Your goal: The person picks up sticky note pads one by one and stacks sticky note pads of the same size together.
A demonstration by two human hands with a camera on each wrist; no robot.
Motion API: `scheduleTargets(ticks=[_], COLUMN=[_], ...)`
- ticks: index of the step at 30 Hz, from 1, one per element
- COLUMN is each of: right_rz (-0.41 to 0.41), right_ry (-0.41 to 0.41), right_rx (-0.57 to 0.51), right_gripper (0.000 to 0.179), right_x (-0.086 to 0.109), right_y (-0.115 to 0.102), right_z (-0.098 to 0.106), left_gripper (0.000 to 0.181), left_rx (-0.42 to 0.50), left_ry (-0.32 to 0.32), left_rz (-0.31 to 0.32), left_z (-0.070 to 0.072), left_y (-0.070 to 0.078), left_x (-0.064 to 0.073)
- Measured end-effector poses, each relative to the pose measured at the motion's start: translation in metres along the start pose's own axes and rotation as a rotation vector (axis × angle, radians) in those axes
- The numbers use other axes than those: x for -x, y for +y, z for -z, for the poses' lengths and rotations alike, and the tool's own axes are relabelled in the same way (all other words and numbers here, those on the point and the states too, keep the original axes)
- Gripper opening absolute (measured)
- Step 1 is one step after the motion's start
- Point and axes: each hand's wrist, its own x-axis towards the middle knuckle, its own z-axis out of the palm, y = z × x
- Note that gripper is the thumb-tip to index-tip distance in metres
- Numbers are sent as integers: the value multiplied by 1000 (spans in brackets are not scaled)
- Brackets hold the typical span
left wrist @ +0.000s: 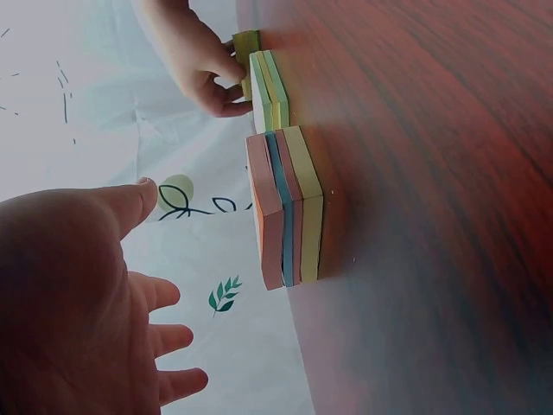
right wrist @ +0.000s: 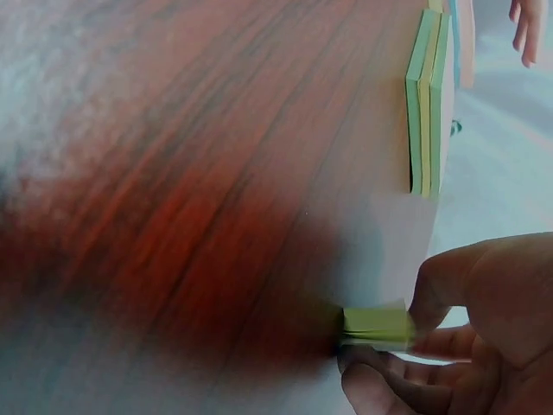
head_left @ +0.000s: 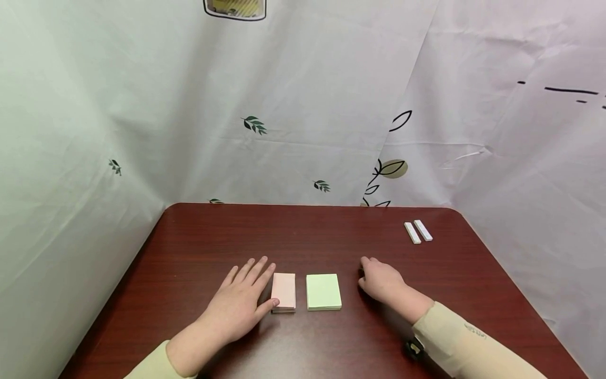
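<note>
My left hand (head_left: 239,302) is spread flat with fingers apart, its thumb beside the stack of pink-topped sticky note pads (head_left: 284,289). From the left wrist view, that stack (left wrist: 289,207) has several layers in pink, blue and yellow. To its right lies a stack of green and yellow sticky note pads (head_left: 324,291). Farther right, my right hand (head_left: 382,281) pinches a small yellow sticky note pad (right wrist: 376,326) between thumb and fingers, low against the table. In the head view the hand hides most of this pad.
Two white bar-shaped blocks (head_left: 412,232) lie side by side at the back right of the dark red wooden table (head_left: 293,231). A white patterned curtain (head_left: 284,158) hangs behind and along both sides of the table.
</note>
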Motion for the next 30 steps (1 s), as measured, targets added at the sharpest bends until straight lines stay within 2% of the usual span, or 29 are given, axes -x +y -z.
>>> scheduleTargets(ticks=[6, 18, 21, 27, 30], right_rz=[19, 3, 19, -21, -12], right_ry=[-7, -60, -71, -180, -219], right_rx=[8, -120, -201, -566, -679], right_gripper=[19, 25, 25, 33, 38], right_x=[-1, -4, -2, 1, 1], right_y=[2, 7, 8, 10, 11], right_z=[-1, 1, 3, -1, -2], left_gripper=[73, 73, 74, 74, 74], left_rx=[13, 8, 2, 0, -2], left_ry=[2, 3, 8, 5, 4], left_rz=[2, 6, 8, 13, 13], left_z=[0, -3, -3, -3, -2], left_y=[0, 0, -1, -1, -1], left_x=[0, -1, 0, 0, 1])
